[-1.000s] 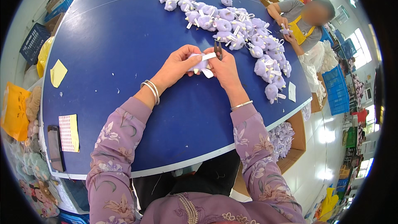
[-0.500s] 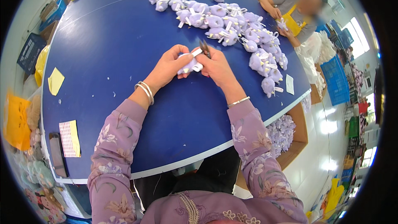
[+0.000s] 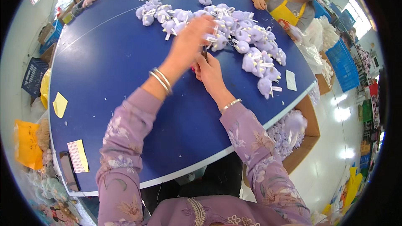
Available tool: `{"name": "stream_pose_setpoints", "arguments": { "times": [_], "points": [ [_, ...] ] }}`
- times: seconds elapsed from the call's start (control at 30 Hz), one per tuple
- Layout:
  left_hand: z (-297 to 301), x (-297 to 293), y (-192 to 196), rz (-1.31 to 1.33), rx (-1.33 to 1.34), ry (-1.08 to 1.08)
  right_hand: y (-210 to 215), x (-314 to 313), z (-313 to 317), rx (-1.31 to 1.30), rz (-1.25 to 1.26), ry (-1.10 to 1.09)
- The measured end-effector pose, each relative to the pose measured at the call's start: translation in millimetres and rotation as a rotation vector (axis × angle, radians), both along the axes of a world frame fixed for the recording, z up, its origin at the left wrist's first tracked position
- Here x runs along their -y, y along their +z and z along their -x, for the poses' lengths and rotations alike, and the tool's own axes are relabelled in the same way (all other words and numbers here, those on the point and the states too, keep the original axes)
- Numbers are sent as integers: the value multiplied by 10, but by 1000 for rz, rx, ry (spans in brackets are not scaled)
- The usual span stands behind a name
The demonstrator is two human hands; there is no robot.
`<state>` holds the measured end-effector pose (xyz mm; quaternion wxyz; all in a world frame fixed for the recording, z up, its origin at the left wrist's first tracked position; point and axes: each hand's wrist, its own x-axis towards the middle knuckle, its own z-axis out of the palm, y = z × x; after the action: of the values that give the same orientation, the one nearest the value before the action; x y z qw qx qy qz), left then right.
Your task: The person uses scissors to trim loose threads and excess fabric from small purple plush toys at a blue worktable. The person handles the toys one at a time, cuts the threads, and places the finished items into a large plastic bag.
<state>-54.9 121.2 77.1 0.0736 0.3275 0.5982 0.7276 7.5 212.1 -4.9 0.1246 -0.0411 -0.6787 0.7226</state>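
Observation:
Over the near left side of a pile of small lilac plush toys (image 3: 253, 60), my left hand (image 3: 193, 37) is reaching out. Motion smears its fingers, so I cannot make out whether they hold anything. My right hand (image 3: 209, 70) is closed around a pair of dark thread snips (image 3: 204, 53), blades pointing away from me, just short of the pile. The toys carry white tags or loops and small yellow bits. Below the table's right edge, a blurred lilac plush toy (image 3: 296, 123) shows over a cardboard box (image 3: 307, 142) of similar toys.
The blue table (image 3: 109, 71) bears yellow paper (image 3: 60, 104), a printed sheet (image 3: 78, 156), a dark phone-like slab (image 3: 68, 170) and a white slip (image 3: 291, 80). Across the far right corner sits a co-worker (image 3: 289, 6) in a yellow apron. A blue crate (image 3: 342, 65) stands on the right.
My left hand has moved away and up to the pile; the plush toy is gone from between my hands. My right hand keeps the snips. A blurred toy now appears over the box.

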Motion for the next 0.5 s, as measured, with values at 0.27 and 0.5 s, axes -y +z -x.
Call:
{"name": "stream_pose_setpoints", "arguments": {
  "times": [0.27,0.5],
  "points": [
    [2947,1576,-642,385,-354,824,108,199,-115,20,-174,100],
    [3997,913,-527,487,-369,715,196,117,-211,96,-267,113]
  ]
}}
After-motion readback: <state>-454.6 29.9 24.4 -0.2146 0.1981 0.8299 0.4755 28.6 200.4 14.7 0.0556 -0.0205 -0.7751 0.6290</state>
